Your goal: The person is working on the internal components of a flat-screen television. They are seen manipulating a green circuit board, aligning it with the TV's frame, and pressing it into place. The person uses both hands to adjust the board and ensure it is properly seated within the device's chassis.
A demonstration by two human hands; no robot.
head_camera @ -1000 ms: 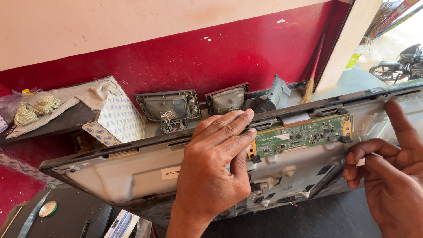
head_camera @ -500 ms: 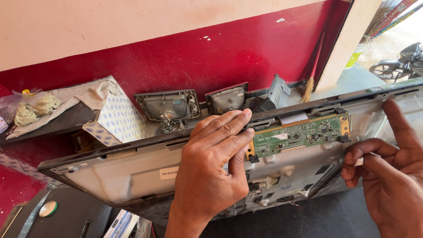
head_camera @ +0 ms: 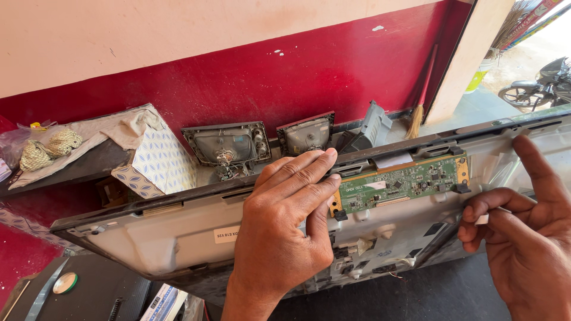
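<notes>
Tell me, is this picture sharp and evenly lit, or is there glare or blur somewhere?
Head view: mostly sharp, with soft daylight; the green circuit board and left hand are crisp. The doorway with the parked motorbike at top right is brighter and washed out. The right hand casts only a faint shadow on the grey metal panel. No motion blur shows.

Left hand: centre of frame, palm down, fingers extended together toward upper right, thumb tucked beneath.
Right hand: lower right, index finger raised, thumb and middle finger apparently pinched; partly cropped.
Wrists: both enter from bottom edge.
</notes>
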